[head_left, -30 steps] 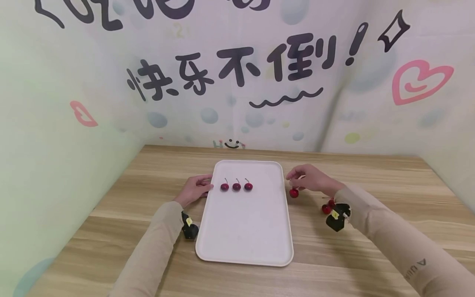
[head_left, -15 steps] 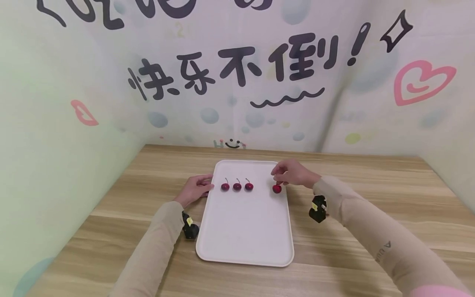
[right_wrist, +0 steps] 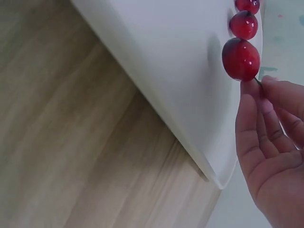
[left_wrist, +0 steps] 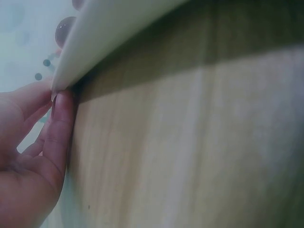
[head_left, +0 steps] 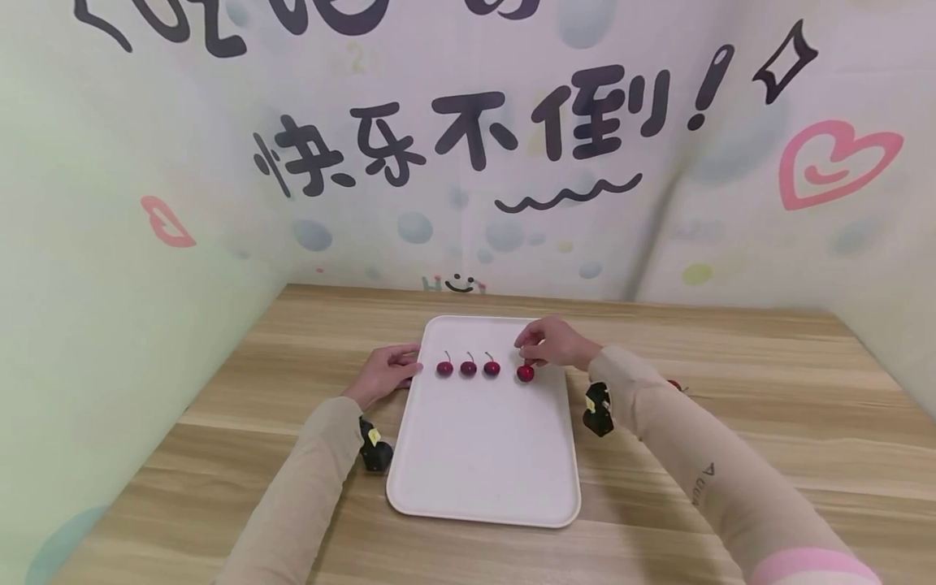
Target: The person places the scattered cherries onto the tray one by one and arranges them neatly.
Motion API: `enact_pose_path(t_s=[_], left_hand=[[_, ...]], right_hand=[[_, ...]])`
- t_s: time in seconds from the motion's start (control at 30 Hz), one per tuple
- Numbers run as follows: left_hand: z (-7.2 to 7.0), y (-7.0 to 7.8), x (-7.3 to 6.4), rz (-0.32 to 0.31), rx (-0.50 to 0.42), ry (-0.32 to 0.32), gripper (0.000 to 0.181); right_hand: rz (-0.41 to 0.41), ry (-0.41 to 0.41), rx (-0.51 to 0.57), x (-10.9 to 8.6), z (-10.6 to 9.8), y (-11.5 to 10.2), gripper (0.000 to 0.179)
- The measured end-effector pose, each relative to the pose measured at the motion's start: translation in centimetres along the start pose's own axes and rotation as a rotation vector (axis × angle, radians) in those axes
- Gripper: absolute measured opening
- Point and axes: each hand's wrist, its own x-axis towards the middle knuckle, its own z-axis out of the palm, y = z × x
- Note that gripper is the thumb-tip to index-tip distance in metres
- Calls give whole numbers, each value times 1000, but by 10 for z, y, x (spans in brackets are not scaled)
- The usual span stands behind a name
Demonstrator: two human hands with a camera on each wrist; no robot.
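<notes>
A cherry (head_left: 525, 374) hangs by its stem from my right hand (head_left: 553, 343), over the right part of a white tray (head_left: 483, 455). In the right wrist view, thumb and fingertips pinch the green stem just beside the red fruit (right_wrist: 241, 59). Three dark red cherries (head_left: 468, 369) lie in a row on the tray's far half, stems pointing away; the held one is level with them, to their right. At the tray's left side, my left hand (head_left: 385, 374) grips the rim (left_wrist: 61, 78), with thumb and finger meeting at the edge.
Another cherry (head_left: 673, 384) peeks out from behind the right sleeve (head_left: 702, 455); the rest of that spot is hidden. The tray lies on a wood-grain table (head_left: 322, 325). A printed backdrop (head_left: 409, 244) stands along the table's far edge.
My right hand has carried the cherry by its stem leftward from beside the tray to over it, near the row. The left hand has stayed at the rim.
</notes>
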Motion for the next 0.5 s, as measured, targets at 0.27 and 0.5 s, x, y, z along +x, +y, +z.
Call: enact_pose_path(t_s=[0.27,0.5], left_hand=[[0,2,-1,6,-3,-6,43],[0,0,0,11,-13,-3,42]], right_hand=[[66,34,31,7,5,5,17],[81,61,25,10,8,8,17]])
